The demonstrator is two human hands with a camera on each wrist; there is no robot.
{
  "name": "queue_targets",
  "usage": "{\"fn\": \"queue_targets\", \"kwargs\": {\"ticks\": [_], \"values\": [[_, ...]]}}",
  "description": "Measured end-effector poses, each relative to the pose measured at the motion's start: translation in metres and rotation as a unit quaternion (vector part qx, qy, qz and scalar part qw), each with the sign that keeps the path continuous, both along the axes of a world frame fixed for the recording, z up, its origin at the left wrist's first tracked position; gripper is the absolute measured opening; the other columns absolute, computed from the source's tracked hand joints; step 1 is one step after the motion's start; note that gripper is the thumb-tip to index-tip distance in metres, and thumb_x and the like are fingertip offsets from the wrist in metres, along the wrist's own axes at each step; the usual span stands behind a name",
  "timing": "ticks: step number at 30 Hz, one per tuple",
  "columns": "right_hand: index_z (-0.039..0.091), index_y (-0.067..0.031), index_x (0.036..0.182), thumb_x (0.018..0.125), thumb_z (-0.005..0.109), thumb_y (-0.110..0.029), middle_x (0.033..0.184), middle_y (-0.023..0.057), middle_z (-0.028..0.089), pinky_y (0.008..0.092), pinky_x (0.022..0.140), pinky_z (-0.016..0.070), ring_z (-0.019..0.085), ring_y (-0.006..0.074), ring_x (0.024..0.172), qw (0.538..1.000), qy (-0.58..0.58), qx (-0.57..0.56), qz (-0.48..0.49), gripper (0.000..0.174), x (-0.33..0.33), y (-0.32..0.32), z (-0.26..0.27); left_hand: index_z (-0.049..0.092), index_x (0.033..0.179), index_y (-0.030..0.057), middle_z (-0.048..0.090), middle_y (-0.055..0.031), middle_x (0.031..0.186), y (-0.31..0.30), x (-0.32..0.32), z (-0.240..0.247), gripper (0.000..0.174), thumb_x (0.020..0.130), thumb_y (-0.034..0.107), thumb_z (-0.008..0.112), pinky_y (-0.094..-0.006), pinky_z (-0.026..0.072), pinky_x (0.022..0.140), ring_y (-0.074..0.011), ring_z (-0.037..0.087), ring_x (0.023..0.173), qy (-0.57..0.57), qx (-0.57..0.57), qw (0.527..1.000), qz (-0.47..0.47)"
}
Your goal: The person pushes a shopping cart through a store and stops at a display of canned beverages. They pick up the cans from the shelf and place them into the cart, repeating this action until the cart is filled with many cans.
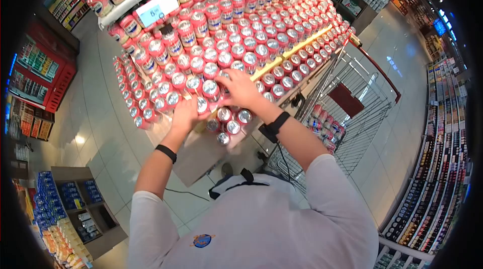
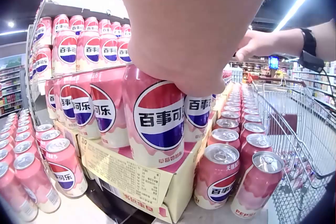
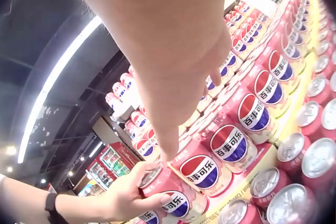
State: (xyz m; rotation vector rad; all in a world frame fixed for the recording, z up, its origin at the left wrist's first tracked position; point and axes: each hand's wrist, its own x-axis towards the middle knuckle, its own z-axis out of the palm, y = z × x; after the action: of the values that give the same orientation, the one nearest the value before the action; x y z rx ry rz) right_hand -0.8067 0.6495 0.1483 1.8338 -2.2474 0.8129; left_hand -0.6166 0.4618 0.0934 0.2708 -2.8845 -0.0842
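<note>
Pink Pepsi cans with Chinese lettering stand in dense rows on a store display. At the front corner of a cardboard tray [image 2: 126, 174], my left hand [image 1: 186, 114] grips a can [image 3: 176, 198], its thumb and fingers around the sides. My right hand [image 1: 240, 90] reaches in from the right, with thumb and fingers about the upper part of the neighbouring can [image 3: 199, 169]. The thumb lies right at that can's rim in the right wrist view; the hand hides part of its far side. Both cans stand upright in the tray's front row.
Lower loose cans [image 1: 232, 127] stand in front of the tray, with more along its right side beyond a yellow edge strip [image 1: 292, 52]. A metal shopping cart [image 1: 352, 133] holding similar cans is at the right. A price sign [image 1: 158, 8] rises at the back left.
</note>
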Motion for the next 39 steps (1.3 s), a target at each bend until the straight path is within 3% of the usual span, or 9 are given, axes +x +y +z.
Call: {"fn": "queue_targets", "kwargs": {"ticks": [2,5,6,11,15,17,21,31,39], "values": [[0.058,-0.0181,0.132,0.056,0.093,-0.045,0.132,0.0118,0.053,0.0465,0.109,0.0396,0.048,0.0331,0.127,0.999,0.034,0.031,0.013,0.088,-0.003,-0.025,-0.013,0.055,0.123,-0.0067,0.067,-0.0162,0.083,-0.001,-0.001,0.006,0.082,0.077,0.058,0.076,-0.0422,0.0523,0.074,-0.0323,0.067,0.079,0.023,-0.003,0.999,-0.026],[0.056,-0.0222,0.135,0.054,0.095,-0.040,0.132,0.0121,0.052,0.0482,0.109,0.0410,0.046,0.0344,0.129,0.993,0.004,0.116,-0.004,0.092,-0.001,-0.043,-0.016,0.058,0.118,-0.0064,0.067,-0.0130,0.079,-0.003,0.006,0.011,0.079,0.075,0.057,0.078,-0.0387,0.0525,0.070,-0.0283,0.067,0.073,0.059,-0.022,0.996,-0.059],[0.058,-0.0229,0.135,0.057,0.092,-0.047,0.124,0.0103,0.053,0.0459,0.108,0.0409,0.048,0.0321,0.124,0.993,0.028,0.118,-0.007,0.089,-0.003,-0.046,-0.017,0.060,0.116,-0.0060,0.067,-0.0113,0.076,-0.002,0.007,0.013,0.076,0.075,0.056,0.078,-0.0368,0.0525,0.068,-0.0262,0.067,0.069,0.079,-0.028,0.994,-0.076],[0.060,-0.0190,0.131,0.057,0.090,-0.053,0.123,0.0126,0.053,0.0490,0.104,0.0422,0.047,0.0332,0.123,0.992,0.026,0.126,-0.006,0.087,-0.005,-0.054,-0.019,0.064,0.109,-0.0015,0.067,-0.0099,0.074,0.008,0.032,0.034,0.070,0.072,0.055,0.083,-0.0357,0.0536,0.067,-0.0254,0.068,0.070,0.096,0.010,0.995,-0.033],[0.064,-0.0184,0.125,0.056,0.089,-0.059,0.124,0.0123,0.051,0.0505,0.103,0.0406,0.045,0.0325,0.123,0.993,0.038,0.111,-0.028,0.084,0.000,-0.057,-0.024,0.063,0.111,0.0045,0.071,-0.0132,0.085,0.023,0.061,0.080,0.063,0.071,0.047,0.088,-0.0417,0.0568,0.065,-0.0312,0.072,0.077,0.004,0.157,0.984,0.088],[0.066,-0.0181,0.123,0.056,0.088,-0.060,0.124,0.0123,0.051,0.0507,0.101,0.0393,0.045,0.0325,0.123,0.991,0.038,0.120,-0.048,0.082,0.004,-0.055,-0.022,0.062,0.113,0.0056,0.071,-0.0149,0.091,0.030,0.081,0.082,0.061,0.068,0.035,0.092,-0.0415,0.0573,0.074,-0.0326,0.071,0.083,0.100,0.341,0.930,0.099],[0.066,-0.0175,0.119,0.055,0.088,-0.060,0.127,0.0135,0.049,0.0511,0.100,0.0379,0.043,0.0334,0.125,0.995,0.057,0.063,-0.042,0.080,0.005,-0.053,-0.030,0.061,0.116,0.0032,0.072,-0.0142,0.092,0.035,0.109,0.068,0.070,0.064,0.037,0.094,-0.0436,0.0571,0.074,-0.0336,0.071,0.083,0.144,0.242,0.949,0.138],[0.063,-0.0154,0.123,0.064,0.080,-0.068,0.123,0.0123,0.051,0.0500,0.096,0.0367,0.045,0.0327,0.119,0.997,0.074,0.012,-0.014,0.081,0.009,-0.047,-0.038,0.063,0.115,0.0063,0.073,-0.0130,0.097,0.061,0.135,0.075,0.064,0.065,0.034,0.093,-0.0418,0.0576,0.077,-0.0317,0.072,0.087,0.126,0.320,0.918,0.198],[0.061,-0.0187,0.127,0.065,0.077,-0.070,0.116,0.0081,0.057,0.0480,0.088,0.0421,0.052,0.0278,0.113,0.991,0.103,0.079,0.015,0.082,0.003,-0.051,-0.034,0.063,0.114,0.0078,0.073,-0.0119,0.096,0.065,0.141,0.066,0.064,0.063,0.027,0.095,-0.0406,0.0580,0.076,-0.0305,0.072,0.086,0.172,0.293,0.921,0.193]]}}
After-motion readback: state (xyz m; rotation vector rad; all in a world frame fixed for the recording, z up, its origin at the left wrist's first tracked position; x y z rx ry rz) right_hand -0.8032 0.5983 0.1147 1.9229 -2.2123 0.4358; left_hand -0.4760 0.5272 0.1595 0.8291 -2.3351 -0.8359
